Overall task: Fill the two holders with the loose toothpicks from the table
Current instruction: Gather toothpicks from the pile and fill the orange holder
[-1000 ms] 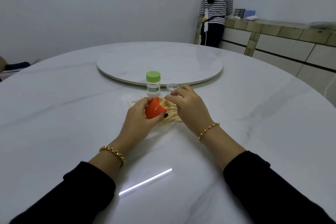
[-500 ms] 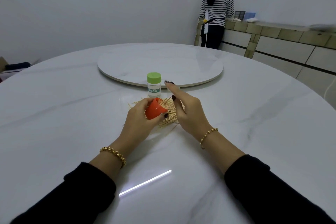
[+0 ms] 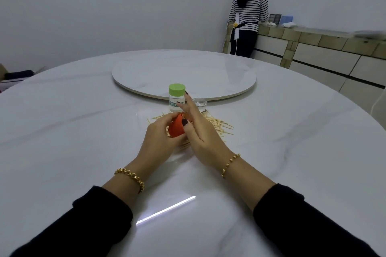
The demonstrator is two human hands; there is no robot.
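My left hand point(image 3: 158, 139) grips an orange holder point(image 3: 176, 130), tilted on its side just above a pile of loose toothpicks point(image 3: 219, 126) on the white marble table point(image 3: 83, 142). My right hand point(image 3: 201, 134) stands on its edge right beside the orange holder, fingers straight and pointing away from me. It covers the holder's mouth and the middle of the pile. Behind the pile a clear holder with a green lid point(image 3: 176, 96) stands upright and closed. A small clear round piece point(image 3: 199, 104) sits to its right.
A round turntable point(image 3: 183, 73) lies on the table beyond the holders. A person in a striped top point(image 3: 248, 16) stands at the far right by a tiled counter point(image 3: 325, 48). A bright light streak point(image 3: 165, 210) reflects off the table between my forearms.
My right hand lifted off the pile, straightened its fingers and moved left against the orange holder, uncovering toothpicks on the right and the clear round piece. My left hand kept its grip.
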